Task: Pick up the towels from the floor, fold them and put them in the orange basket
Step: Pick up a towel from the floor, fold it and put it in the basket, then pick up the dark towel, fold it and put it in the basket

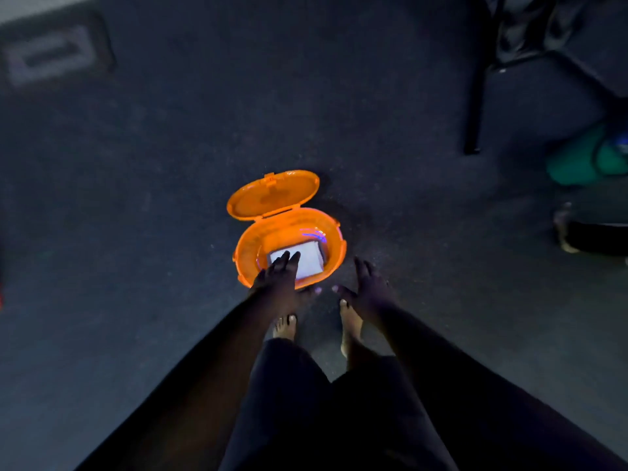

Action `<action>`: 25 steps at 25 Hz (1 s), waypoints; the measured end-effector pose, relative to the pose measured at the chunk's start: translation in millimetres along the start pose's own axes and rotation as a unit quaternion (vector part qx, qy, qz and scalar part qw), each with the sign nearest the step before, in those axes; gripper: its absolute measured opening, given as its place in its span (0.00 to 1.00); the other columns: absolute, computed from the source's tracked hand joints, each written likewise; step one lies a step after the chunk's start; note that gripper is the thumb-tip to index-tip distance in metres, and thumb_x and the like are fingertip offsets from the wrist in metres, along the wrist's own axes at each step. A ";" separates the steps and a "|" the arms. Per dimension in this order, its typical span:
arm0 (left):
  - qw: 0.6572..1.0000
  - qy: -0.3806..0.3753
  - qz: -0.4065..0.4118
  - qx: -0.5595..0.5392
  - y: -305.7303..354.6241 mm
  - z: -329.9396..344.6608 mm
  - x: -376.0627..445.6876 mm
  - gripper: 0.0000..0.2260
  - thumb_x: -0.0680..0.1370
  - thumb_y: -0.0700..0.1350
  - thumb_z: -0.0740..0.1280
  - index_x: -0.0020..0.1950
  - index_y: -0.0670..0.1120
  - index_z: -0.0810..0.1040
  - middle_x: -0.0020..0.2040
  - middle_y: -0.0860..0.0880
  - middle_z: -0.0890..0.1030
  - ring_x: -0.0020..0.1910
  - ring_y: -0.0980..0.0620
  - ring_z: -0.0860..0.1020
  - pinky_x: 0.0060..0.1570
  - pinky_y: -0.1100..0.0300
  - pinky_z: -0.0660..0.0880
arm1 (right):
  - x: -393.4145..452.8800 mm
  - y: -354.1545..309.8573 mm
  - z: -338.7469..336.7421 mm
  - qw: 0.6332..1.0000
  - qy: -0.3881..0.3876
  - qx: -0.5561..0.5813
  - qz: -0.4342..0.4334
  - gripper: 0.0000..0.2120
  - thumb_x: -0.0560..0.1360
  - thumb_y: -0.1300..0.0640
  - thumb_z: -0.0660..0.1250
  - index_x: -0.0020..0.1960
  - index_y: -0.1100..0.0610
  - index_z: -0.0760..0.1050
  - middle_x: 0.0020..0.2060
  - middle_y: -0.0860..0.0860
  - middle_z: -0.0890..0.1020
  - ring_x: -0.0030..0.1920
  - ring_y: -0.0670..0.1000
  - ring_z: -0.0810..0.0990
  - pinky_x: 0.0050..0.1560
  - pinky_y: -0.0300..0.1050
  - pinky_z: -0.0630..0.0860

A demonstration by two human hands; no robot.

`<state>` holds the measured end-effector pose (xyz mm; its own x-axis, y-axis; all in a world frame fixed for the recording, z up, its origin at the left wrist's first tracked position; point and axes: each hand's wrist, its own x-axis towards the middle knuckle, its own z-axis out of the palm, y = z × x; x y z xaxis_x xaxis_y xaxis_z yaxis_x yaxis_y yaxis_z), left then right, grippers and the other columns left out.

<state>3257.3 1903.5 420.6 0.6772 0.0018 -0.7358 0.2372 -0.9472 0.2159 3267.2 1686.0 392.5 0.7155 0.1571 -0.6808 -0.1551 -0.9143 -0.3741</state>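
Note:
An orange basket (331, 248) stands on the dark floor straight ahead, its hinged lid (272, 195) swung open at the back. Inside lies a folded white towel (306, 260). My left hand (280, 280) reaches over the basket's near rim with straight fingers above the towel; whether they touch it is unclear. To the right of the basket my right hand (365, 288) hovers with fingers spread, holding nothing.
The room is dim. My bare feet (350, 326) stand just behind the basket. A black chair leg (474, 107) rises at upper right, with a green bag (584, 158) beside it. Another person's foot (564, 229) shows at the right edge. A floor vent (51, 56) lies far left.

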 end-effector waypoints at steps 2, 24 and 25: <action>0.997 -0.006 0.074 0.026 25.2 -19.1 -30.7 0.47 0.75 0.71 0.64 0.84 0.50 0.48 0.84 0.47 0.49 0.82 0.45 0.52 0.78 0.45 0.55 | -44.3 7.2 -25.3 0.999 0.033 0.011 0.012 0.47 0.75 0.29 0.62 0.83 0.53 0.48 0.81 0.57 0.56 0.80 0.59 0.58 0.76 0.60 0.62; 0.632 -0.023 0.669 0.389 298.0 149.1 -437.4 0.48 0.74 0.74 0.61 0.84 0.51 0.45 0.84 0.48 0.49 0.82 0.49 0.52 0.79 0.51 0.55 | -628.9 116.6 161.4 0.714 0.462 0.265 0.456 0.51 0.72 0.24 0.59 0.83 0.50 0.45 0.82 0.52 0.53 0.82 0.53 0.49 0.78 0.63 0.57; 0.616 -0.029 0.681 0.394 302.8 174.3 -466.9 0.48 0.74 0.74 0.61 0.84 0.50 0.45 0.84 0.48 0.49 0.82 0.50 0.51 0.79 0.52 0.54 | -659.2 123.8 184.2 0.700 0.463 0.273 0.470 0.52 0.70 0.23 0.57 0.83 0.49 0.45 0.82 0.52 0.52 0.82 0.53 0.49 0.78 0.63 0.56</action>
<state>2891.6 1560.0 717.6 -0.1577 -0.9572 -0.2425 -0.9512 0.0813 0.2978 2650.8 1537.9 678.9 0.2170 -0.9590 -0.1822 -0.9102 -0.1314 -0.3927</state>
